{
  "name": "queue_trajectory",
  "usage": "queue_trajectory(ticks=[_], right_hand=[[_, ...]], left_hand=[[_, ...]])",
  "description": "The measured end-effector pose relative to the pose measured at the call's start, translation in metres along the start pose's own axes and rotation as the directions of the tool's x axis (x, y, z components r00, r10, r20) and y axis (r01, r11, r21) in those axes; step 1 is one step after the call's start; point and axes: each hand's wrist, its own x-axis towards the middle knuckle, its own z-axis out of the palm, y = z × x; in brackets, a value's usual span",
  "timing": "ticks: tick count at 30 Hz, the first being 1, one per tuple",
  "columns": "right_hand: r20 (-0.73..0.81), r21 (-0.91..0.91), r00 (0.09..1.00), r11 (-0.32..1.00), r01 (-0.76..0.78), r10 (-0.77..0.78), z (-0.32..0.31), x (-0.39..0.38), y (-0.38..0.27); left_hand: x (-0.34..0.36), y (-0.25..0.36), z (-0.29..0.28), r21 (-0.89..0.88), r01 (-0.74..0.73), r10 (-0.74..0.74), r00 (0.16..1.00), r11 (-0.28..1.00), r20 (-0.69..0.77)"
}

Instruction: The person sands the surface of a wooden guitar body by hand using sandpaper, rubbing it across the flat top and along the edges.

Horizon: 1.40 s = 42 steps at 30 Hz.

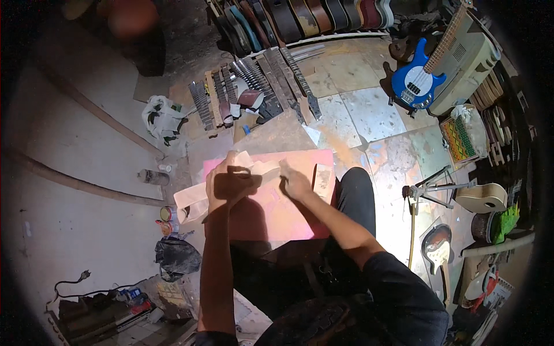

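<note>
A long pale wooden piece, shaped like a guitar neck, lies at a slant across a pink board in front of me. My left hand grips its middle from above, in partial shadow. My right hand has its bent fingers closed at the piece's right end; exactly what they hold there is partly hidden. A small light block with a dark edge lies on the board to the right of my right hand.
Several necks lie beyond the board, below a row of guitar bodies. A blue bass leans at upper right. A metal stand, an acoustic body and another guitar are at right; a black bag is at left.
</note>
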Motion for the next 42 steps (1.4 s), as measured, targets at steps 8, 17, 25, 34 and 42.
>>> queue_trajectory(ticks=[8, 17, 25, 34, 42], right_hand=[[0.005, -0.167, 1.0, 0.985, 0.031, -0.03, -0.006, 0.007, 0.009], [0.234, -0.271, 0.956, 0.956, -0.109, 0.175, -0.042, 0.052, 0.011], [0.03, -0.087, 0.994, 0.991, 0.104, -0.102, -0.051, -0.032, -0.006], [0.394, 0.149, 0.919, 0.986, -0.067, 0.003, -0.051, -0.07, -0.011], [0.404, 0.443, 0.905, 0.894, -0.063, -0.136, -0.042, -0.076, 0.003]], left_hand=[[0.002, -0.021, 0.01, -0.016, -0.082, 0.082, 0.997, 0.996, 0.0], [-0.01, 0.002, -0.005, -0.104, -0.146, 0.142, 0.989, 0.984, -0.049], [-0.07, -0.057, 0.005, 0.168, -0.266, 0.229, 0.95, 0.949, 0.21], [-0.116, -0.059, 0.055, 0.324, -0.542, 0.599, 0.794, 0.775, -0.105], [-0.123, -0.06, 0.057, 0.337, -0.533, 0.585, 0.808, 0.776, -0.068]])
